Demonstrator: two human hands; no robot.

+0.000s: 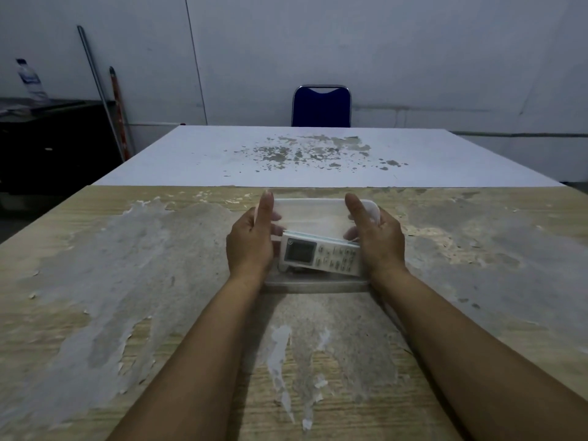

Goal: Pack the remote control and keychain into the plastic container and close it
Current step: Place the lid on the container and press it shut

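A white remote control (321, 257) with a grey screen lies slanted inside the clear plastic container (318, 284) on the worn wooden table. Over the container's far half I hold a translucent lid (310, 214), tilted with its far edge raised. My left hand (251, 245) grips the lid's left end and my right hand (378, 243) grips its right end, thumbs pointing up. The keychain is not visible; the remote and my hands hide much of the container's inside.
The wooden table (127, 281) has peeling white patches. A white table (318, 154) butts against its far edge, with a blue chair (321, 106) behind it. At the left, a dark cabinet (47, 138) carries a water bottle (30, 79), and poles lean on the wall.
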